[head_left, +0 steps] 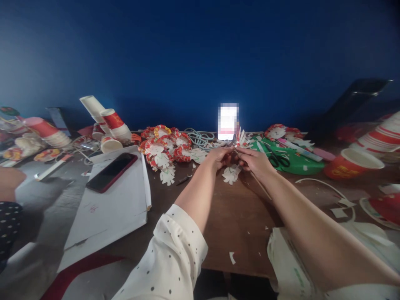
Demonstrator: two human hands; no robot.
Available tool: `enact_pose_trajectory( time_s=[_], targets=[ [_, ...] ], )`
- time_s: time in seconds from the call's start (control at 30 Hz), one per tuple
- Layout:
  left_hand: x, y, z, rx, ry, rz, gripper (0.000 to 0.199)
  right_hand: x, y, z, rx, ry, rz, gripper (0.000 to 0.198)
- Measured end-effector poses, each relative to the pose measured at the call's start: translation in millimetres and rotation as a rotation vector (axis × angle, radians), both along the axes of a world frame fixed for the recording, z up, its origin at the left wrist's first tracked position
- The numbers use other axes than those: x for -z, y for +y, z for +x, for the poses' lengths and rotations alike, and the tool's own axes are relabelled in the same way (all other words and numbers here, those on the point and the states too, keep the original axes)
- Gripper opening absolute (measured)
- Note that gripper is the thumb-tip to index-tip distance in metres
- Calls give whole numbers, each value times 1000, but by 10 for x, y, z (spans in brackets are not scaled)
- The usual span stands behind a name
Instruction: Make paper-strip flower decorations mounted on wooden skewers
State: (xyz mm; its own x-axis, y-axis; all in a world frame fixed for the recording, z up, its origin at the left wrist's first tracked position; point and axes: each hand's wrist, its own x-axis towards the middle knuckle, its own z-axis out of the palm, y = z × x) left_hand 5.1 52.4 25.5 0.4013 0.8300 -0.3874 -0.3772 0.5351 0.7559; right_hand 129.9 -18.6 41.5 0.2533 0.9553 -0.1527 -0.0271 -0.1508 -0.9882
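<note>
My left hand (220,156) and my right hand (252,160) meet above the middle of the brown table. Fingers of both are closed around a paper-cup piece cut into strips (241,137), white with some red, fanning upward. A thin stick (261,186) runs from under my right hand toward the lower right. Below the hands hangs or lies a white cut-paper shape (231,175); whether it joins the held piece I cannot tell. To the left is a pile of red and white paper-cup crafts (156,150). Fingertip detail is partly hidden.
A lit phone screen (227,125) stands by the blue wall. Black scissors (278,160) lie on a green sheet (300,166) at right, near a red paper cup (353,163). At left, a dark phone (111,171) rests on a white board (109,212). Another person's arm (11,183) shows far left.
</note>
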Motion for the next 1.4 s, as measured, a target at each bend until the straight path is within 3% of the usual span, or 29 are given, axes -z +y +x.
enact_pose_trajectory(
  time_s=[0.23, 0.43, 0.57, 0.8, 1.0, 1.4],
  targets=[
    [3, -22, -19, 74, -3, 70, 8, 7, 0, 0, -6, 22, -3, 40],
    [-45, -50, 8, 35, 48, 73, 1, 47, 27, -21, -2, -50, 36, 32],
    [-68, -54, 27, -17, 86, 40, 11, 56, 40, -28, -18, -47, 37, 21],
    [-87, -58, 38, -86, 105, -16, 15, 68, 32, -38, -13, -54, 35, 22],
    [-143, -101, 23, -69, 96, -20, 18, 43, 15, -53, -40, -80, 44, 13],
    [-112, -63, 8, -83, 54, -36, 14, -6, -14, -45, -78, 60, 14, 22]
  ],
)
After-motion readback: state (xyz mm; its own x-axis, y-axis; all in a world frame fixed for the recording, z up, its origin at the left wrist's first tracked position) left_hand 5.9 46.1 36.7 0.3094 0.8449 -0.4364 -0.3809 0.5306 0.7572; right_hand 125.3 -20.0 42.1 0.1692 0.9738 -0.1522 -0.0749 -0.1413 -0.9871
